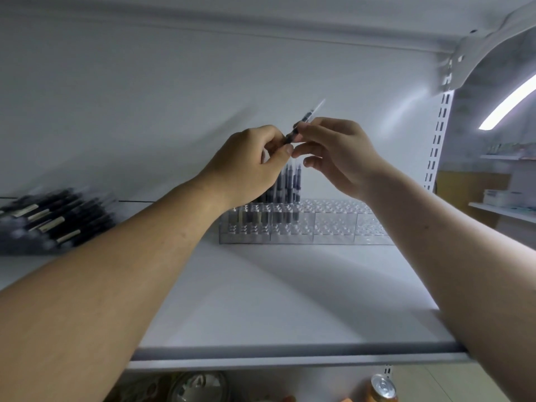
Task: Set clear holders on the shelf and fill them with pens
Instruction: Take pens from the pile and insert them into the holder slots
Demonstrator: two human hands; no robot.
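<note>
Currently filling: L hand [255,159] & R hand [340,153] both pinch one pen [305,118] over clear holder [333,227]; next, prob. seat it in empty slot, right.

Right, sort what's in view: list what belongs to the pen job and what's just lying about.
Job: slim black pen pinched by left hand and right hand; clear plastic holders; dark pens standing in them; pile of black pens; white shelf.
Lying about: orange drink can; white boxes far right.

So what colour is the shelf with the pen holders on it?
White. The shelf shows best in the head view.
</note>
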